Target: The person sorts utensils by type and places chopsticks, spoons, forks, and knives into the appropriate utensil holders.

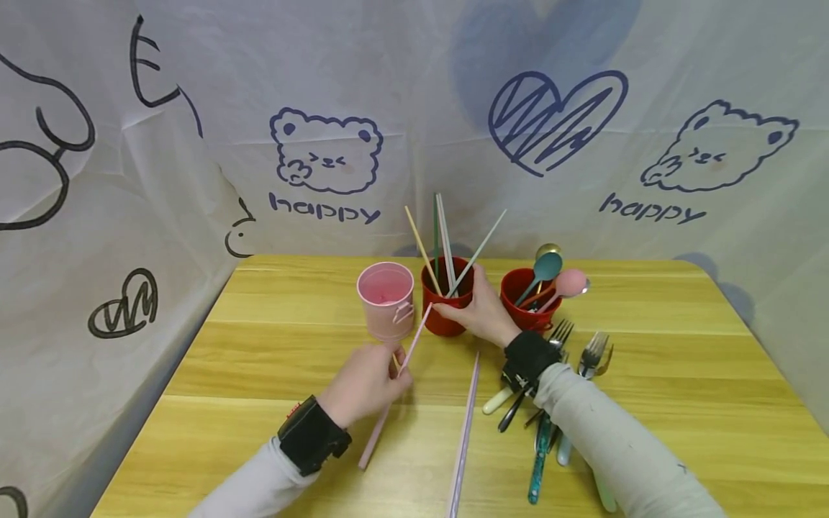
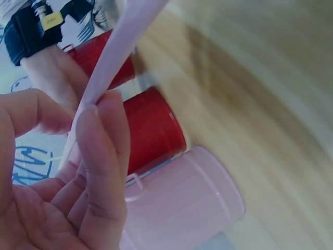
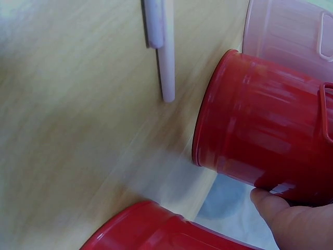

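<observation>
My left hand pinches a pink chopstick between thumb and fingers. The stick slants up toward a small red bucket, its thin tip overlapping the rim in the head view. Several chopsticks in yellow, green and pale colours stand in that bucket. My right hand grips the red bucket at its upper right side, thumb at the front near the rim; the right wrist view shows a fingertip against its wall. A pink bucket stands just left of it.
Two lilac chopsticks lie side by side on the wooden table. Right of them, several forks lie partly under my right forearm. Another red bucket holds several spoons. A printed white cloth hangs behind.
</observation>
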Available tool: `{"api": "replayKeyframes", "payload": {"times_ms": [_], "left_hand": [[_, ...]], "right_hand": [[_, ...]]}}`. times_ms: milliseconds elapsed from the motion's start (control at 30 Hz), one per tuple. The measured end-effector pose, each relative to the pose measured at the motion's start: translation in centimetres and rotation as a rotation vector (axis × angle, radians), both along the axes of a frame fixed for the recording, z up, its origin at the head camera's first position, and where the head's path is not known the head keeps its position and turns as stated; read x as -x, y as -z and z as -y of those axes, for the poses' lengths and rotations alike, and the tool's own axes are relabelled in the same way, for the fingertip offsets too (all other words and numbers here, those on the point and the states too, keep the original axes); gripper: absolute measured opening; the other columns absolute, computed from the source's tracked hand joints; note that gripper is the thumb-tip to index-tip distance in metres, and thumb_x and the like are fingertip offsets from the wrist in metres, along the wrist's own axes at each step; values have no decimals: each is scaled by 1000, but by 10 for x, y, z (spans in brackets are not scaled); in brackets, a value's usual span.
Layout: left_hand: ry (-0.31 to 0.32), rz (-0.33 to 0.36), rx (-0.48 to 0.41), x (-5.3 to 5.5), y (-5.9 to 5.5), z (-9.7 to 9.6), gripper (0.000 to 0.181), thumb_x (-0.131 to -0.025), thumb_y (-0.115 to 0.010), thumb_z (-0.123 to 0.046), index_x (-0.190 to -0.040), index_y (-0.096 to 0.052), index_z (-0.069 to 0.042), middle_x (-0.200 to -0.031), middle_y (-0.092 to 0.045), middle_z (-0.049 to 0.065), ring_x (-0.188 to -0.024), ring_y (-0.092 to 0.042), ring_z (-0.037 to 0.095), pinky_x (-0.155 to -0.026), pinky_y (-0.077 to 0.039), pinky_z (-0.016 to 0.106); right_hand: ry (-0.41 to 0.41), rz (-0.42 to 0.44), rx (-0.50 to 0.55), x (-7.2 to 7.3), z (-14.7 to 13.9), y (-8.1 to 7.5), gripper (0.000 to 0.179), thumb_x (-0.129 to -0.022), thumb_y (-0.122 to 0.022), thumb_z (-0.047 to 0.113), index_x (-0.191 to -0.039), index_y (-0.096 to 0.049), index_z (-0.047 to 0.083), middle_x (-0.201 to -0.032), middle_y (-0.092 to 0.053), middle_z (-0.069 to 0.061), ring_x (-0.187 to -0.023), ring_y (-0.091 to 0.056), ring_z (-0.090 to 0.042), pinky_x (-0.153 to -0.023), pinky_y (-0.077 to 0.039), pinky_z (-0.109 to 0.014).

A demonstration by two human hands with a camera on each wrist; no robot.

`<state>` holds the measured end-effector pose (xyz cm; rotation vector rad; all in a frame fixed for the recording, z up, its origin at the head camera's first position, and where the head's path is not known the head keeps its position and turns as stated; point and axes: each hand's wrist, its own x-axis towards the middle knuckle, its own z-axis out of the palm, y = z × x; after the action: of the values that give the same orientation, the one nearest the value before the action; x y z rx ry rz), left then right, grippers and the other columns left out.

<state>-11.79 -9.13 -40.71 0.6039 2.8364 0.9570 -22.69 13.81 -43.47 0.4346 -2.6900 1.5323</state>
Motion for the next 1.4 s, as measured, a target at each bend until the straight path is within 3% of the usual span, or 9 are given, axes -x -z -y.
{"api": "replayKeyframes", "payload": {"times_ms": [467, 733, 900, 1133, 1267, 1400], "left_hand": [[-43, -214, -112, 25, -32, -2, 11, -86, -69, -8, -93, -61, -6, -78, -66, 4, -65, -58, 8, -57, -51, 18], [-84, -311, -232, 40, -52, -8, 8, -90, -66, -5, -96, -64, -2, -86, -72, 10, -73, -69, 15, -67, -61, 25], [-109, -375, -321, 51, -71, -13, 9, -93, -63, -3, -101, -65, 2, -90, -73, 15, -76, -72, 21, -68, -62, 28], [-134, -522, -430, 65, -98, -18, 13, -95, -61, -5, -104, -63, 4, -95, -76, 19, -79, -74, 27, -70, -63, 34], [-145, -553, -459, 72, -106, -23, 14, -97, -60, -6, -106, -63, 4, -97, -75, 19, -81, -74, 27, -72, -63, 35], [-146, -543, -459, 79, -106, -30, 16, -97, -61, -8, -108, -63, 4, -100, -75, 19, -83, -75, 27, -75, -63, 35]], "right_hand": [[4, 6, 4, -2, 1, -1, 87, -83, -83, 25, -147, -29, 0, -142, -50, -23, -130, -53, -39, -112, -46, -53], [0, -17, -8, -1, 0, -1, 86, -83, -83, 24, -146, -30, -1, -141, -50, -24, -129, -53, -38, -111, -46, -53], [-1, -23, -8, 0, 0, 0, 86, -83, -83, 24, -146, -30, -2, -140, -50, -24, -129, -53, -40, -111, -46, -53], [-9, -40, -10, 1, 0, 1, 84, -84, -82, 23, -145, -30, -1, -140, -50, -25, -129, -52, -43, -111, -46, -54], [-10, -35, -2, 0, 0, 0, 84, -84, -82, 23, -145, -30, -1, -139, -50, -25, -129, -52, -43, -111, -46, -54], [-14, -36, -3, 0, 0, 0, 85, -84, -81, 23, -146, -29, -2, -140, -49, -25, -129, -52, -42, -112, -46, -54]]}}
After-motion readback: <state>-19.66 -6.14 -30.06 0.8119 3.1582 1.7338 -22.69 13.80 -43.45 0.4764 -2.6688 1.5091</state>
